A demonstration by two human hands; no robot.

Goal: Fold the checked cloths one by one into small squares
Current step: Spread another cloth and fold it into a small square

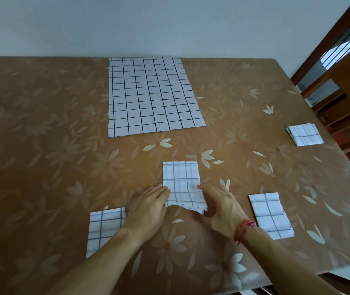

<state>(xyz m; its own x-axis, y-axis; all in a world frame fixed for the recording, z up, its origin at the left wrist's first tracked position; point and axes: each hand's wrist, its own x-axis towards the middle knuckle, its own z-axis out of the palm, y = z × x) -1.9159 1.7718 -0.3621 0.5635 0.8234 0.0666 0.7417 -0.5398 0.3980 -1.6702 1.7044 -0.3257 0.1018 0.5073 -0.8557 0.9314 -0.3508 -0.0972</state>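
Head view looks down on the tabletop [42,124] with the part-folded cloth [181,182] lying near the near edge, about midway along it, between my two hands. My left hand [148,206] lies with straight fingers pressing on the cloth's left side. My right hand [221,206] has its fingers laid along the right side, with the thumb down by the near right corner, which stands ruffled off the table. I cannot tell whether that thumb pinches the corner or only touches it.

I judge this cloth to be at its last fold: it is a narrow oblong, longer than the finished pieces are square. The next move calls for taking both near corners, carrying them over to the far edge, matching the layers and pressing the crease flat.

Three folded squares lie apart from it: one at the near left [103,226], partly under my left forearm, one at the near right [270,213], just beside my right wrist, and one by the right edge [305,134]. An open cloth [152,94] is spread flat at the far edge, well apart. The table between it and my hands is bare, so the fold has room to go forward; sideways, my forearms must not drag the two near squares.
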